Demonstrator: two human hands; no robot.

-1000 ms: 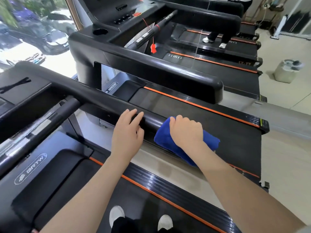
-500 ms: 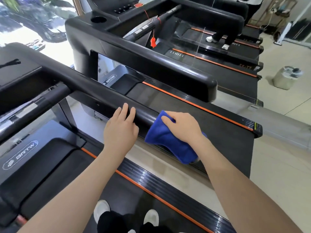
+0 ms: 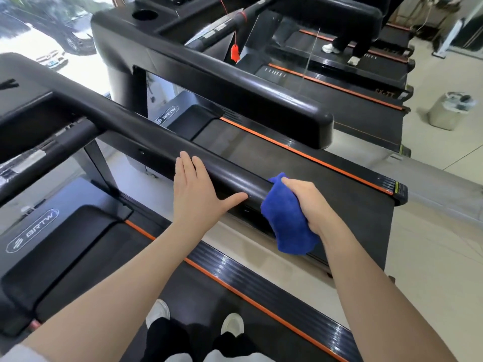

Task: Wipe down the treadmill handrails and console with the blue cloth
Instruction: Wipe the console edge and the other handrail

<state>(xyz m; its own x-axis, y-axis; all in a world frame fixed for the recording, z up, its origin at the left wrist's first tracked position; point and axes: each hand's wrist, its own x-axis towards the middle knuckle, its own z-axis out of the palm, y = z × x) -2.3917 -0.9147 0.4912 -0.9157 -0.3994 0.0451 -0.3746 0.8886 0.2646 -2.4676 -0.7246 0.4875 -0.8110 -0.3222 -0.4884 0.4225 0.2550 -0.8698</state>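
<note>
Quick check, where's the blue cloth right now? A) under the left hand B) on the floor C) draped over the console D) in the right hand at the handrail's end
D: the right hand grips the blue cloth at the end of the handrail; the left hand lies bare on the rail.

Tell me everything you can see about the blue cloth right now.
The bright blue, plush-looking cloth is bunched up, not spread flat. The right hand clutches it against the end of the glossy black treadmill handrail, its upper part wrapped over the rail and its lower folds hanging loose below. The left hand does not touch it.
</note>
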